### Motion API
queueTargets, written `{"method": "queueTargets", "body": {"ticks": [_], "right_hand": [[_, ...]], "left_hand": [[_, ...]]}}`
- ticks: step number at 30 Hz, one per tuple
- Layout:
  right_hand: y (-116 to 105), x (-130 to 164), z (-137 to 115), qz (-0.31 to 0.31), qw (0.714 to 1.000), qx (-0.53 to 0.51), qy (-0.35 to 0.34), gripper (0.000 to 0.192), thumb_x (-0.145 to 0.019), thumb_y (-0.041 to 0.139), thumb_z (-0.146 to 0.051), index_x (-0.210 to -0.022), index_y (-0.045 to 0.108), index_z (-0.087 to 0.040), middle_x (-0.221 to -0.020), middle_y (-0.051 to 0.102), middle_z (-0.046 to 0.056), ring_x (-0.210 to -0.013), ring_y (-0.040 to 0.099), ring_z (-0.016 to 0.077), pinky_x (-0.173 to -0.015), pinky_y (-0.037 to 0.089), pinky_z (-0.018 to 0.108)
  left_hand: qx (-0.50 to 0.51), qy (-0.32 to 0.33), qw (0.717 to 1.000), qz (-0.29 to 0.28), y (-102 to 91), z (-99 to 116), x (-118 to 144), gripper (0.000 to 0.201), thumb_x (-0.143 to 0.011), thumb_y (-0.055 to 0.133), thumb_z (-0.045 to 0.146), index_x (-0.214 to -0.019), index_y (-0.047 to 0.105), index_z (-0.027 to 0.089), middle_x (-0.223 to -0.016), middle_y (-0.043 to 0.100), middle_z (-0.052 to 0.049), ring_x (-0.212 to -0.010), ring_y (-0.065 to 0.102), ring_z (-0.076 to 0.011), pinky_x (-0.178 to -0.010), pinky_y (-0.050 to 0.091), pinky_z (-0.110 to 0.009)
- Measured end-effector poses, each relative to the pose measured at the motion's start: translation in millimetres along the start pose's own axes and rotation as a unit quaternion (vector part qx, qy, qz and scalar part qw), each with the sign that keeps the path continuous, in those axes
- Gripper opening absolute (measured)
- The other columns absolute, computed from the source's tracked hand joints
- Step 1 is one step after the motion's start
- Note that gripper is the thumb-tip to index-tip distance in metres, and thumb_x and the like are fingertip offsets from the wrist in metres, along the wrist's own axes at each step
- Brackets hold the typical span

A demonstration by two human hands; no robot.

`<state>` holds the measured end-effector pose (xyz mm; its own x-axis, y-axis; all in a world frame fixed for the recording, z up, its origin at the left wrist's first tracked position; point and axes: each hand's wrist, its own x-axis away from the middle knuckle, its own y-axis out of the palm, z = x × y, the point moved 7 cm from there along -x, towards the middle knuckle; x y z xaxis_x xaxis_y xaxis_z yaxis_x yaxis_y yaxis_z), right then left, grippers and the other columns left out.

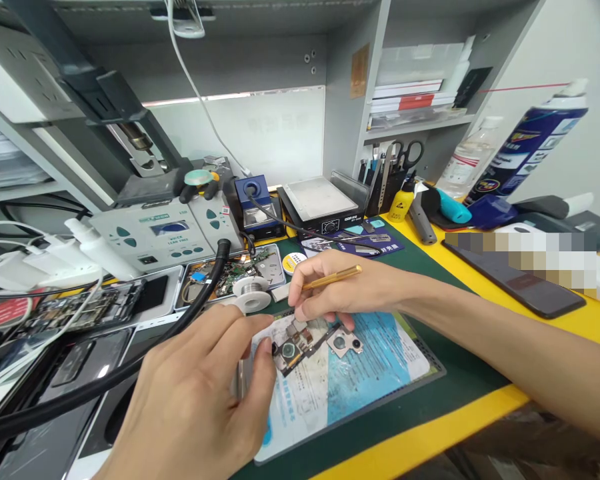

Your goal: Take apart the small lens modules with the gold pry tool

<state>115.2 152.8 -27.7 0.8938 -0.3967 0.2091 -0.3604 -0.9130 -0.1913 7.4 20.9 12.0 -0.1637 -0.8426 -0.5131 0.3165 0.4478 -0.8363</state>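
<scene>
On a blue-and-white printed mat (325,400) lies a phone camera module (290,351) with a round lens and bits of flex and metal. My left hand (195,387) is closed at its left end, thumb and index finger pinching its edge. My right hand (335,287) is closed around a slim gold pen-shaped tool (333,277); its working tip is hidden behind the fingers, just above the module's upper part. A second, smaller camera module (345,341) with two round lenses lies to the right, close under the right hand's lower fingers.
A solder spool (251,295) and a tray of circuit boards (230,270) stand behind my hands. A black hose (195,313) crosses the left side over several phones. Farther back are a soldering station (167,230) and a hot plate (325,200). A dark phone (515,277) lies right.
</scene>
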Motion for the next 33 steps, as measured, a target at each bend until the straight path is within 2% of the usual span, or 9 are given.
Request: {"method": "queueTargets", "body": {"ticks": [9,15,22,28,33], "right_hand": [[-2.2,-0.3,0.2,0.003,1.000,-0.007,-0.004,0.016,-0.077,0.075,-0.019,-0.089,0.065,-0.018,-0.063,0.057,-0.006,-0.050,0.053,0.0082,-0.035,0.050,0.015],[-4.0,-0.6,2.6,-0.001,1.000,-0.004,0.018,0.017,-0.077,0.073,-0.020,-0.092,0.065,-0.018,-0.078,0.067,0.000,-0.050,0.054,0.0080,-0.035,0.050,0.017],[-4.3,-1.0,4.7,-0.004,1.000,-0.013,0.017,0.016,-0.078,0.073,-0.020,-0.092,0.066,-0.018,-0.083,0.069,0.001,-0.050,0.054,0.0075,-0.036,0.050,0.017],[-4.2,-1.0,2.9,0.000,1.000,-0.025,0.018,0.015,-0.076,0.076,-0.018,-0.087,0.066,-0.018,-0.060,0.057,-0.005,-0.050,0.053,0.0091,-0.034,0.049,0.016],[-4.3,-2.4,1.9,0.001,1.000,-0.023,0.009,0.018,-0.076,0.077,-0.020,-0.089,0.066,-0.016,-0.059,0.056,-0.006,-0.049,0.053,0.0088,-0.034,0.049,0.016]], "left_hand": [[0.000,-0.004,1.000,-0.005,0.6,-0.5,1.0,0.016,-0.096,0.053,0.022,-0.108,0.064,0.024,-0.083,0.056,0.002,-0.072,0.058,-0.0121,-0.062,0.041,-0.028],[-0.003,0.002,1.000,0.002,-0.8,0.3,-0.1,0.015,-0.096,0.053,0.022,-0.106,0.064,0.025,-0.083,0.056,0.002,-0.073,0.059,-0.0129,-0.062,0.042,-0.029],[-0.003,0.000,1.000,0.003,0.2,0.3,-0.1,0.015,-0.096,0.053,0.023,-0.106,0.064,0.025,-0.083,0.057,0.002,-0.073,0.059,-0.0131,-0.063,0.042,-0.029],[0.002,0.000,1.000,-0.003,1.3,0.5,0.3,0.015,-0.096,0.053,0.023,-0.107,0.064,0.026,-0.084,0.058,0.002,-0.074,0.059,-0.0138,-0.063,0.042,-0.030],[-0.002,0.001,1.000,0.000,0.9,0.7,0.2,0.015,-0.096,0.053,0.023,-0.106,0.064,0.025,-0.083,0.056,0.002,-0.075,0.059,-0.0130,-0.064,0.042,-0.029]]}}
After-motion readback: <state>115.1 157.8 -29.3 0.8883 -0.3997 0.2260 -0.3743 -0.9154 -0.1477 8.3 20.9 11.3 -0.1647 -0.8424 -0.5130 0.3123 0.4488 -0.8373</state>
